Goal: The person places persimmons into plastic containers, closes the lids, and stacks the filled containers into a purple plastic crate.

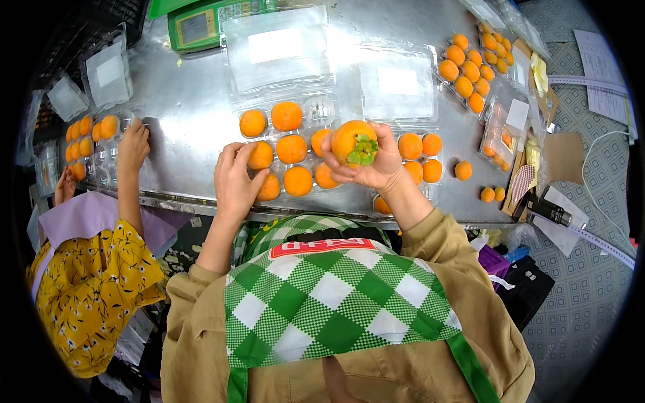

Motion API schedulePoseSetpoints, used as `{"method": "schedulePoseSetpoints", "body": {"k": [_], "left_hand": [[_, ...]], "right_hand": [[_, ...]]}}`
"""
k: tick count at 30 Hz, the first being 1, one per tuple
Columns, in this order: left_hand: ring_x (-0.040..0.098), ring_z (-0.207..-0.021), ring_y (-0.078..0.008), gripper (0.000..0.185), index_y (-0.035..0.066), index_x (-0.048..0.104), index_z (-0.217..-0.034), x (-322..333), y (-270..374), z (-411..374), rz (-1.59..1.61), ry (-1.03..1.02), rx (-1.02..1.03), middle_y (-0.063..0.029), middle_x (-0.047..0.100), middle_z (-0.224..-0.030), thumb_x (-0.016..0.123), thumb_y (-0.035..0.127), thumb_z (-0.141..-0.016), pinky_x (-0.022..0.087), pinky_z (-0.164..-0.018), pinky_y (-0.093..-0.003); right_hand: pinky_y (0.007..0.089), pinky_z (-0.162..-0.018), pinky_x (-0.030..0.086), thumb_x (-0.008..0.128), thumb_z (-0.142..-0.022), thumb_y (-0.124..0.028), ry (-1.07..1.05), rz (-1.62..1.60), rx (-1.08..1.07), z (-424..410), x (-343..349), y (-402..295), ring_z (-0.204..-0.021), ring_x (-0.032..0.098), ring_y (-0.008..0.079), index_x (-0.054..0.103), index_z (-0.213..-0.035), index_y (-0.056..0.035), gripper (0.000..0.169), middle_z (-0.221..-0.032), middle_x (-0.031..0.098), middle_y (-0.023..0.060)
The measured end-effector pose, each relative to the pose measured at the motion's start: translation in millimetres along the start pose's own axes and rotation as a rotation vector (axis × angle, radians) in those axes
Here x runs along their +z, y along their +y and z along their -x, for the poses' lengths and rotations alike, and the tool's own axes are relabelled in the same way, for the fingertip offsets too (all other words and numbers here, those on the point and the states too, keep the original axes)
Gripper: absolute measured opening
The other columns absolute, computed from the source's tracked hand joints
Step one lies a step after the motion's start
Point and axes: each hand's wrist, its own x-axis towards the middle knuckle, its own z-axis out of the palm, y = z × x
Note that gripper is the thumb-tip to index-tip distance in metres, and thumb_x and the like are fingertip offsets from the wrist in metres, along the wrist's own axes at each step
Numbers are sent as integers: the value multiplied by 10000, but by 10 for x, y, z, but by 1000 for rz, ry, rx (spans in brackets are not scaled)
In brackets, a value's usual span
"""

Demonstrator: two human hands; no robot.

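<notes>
In my right hand (370, 158) is a persimmon (352, 143), its green calyx facing up toward the camera. My left hand (236, 176) rests its fingers and thumb around a persimmon (260, 155) at the left side of a clear plastic tray; whether it grips the fruit I cannot tell. Orange persimmons fill most of this tray's cups, and one cup (319, 111) at its top right holds no fruit. The tray's transparent lid (277, 48), with a white label, lies folded back behind it. Right of my right hand, a smaller open clamshell holds more persimmons (410, 146).
A co-worker's hand (134, 143) is at another persimmon tray on the left. A green scale (196, 27) stands at the back. Filled packs (471, 71) lie at the right rear. Loose persimmons (463, 170) sit near the right, beside a cardboard box and a black cylinder (549, 209).
</notes>
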Motion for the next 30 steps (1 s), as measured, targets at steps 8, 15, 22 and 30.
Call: {"method": "schedulePoseSetpoints", "body": {"k": [8,15,22,30], "left_hand": [[541,-970,-309,547,49,587,-1135,-32,57,-120,-100,-85,-19,-123,537,-1041,780,59,-623,454,-839,-391],[570,-919,-298,538,53,589,-1141,-77,38,-189,-135,-91,47,-116,554,-983,761,61,-631,468,-826,-373],[607,-910,-201,372,63,577,-1172,-190,-125,-22,1081,-24,-420,-128,592,-1129,679,183,-835,510,-830,-363],[590,-808,-209,532,74,512,-1237,-140,-63,154,2200,-240,-819,-148,596,-1111,438,502,-930,503,-744,-371]], "right_hand": [[335,-644,472,361,-926,-499,137,-262,-38,-33,-32,48,-758,547,215,522,-1196,27,612,-1144,565,177],[327,-680,505,459,-925,-400,619,161,-76,-193,-39,-16,-752,593,184,533,-1194,-34,460,-1035,622,121],[357,-774,492,772,-662,-221,806,2091,-288,-419,-156,-121,-893,588,241,592,-1062,-81,460,-987,599,80],[373,-830,456,753,-651,-164,699,2373,-136,-500,-236,-105,-962,537,264,581,-1115,-97,500,-1047,562,69]]}}
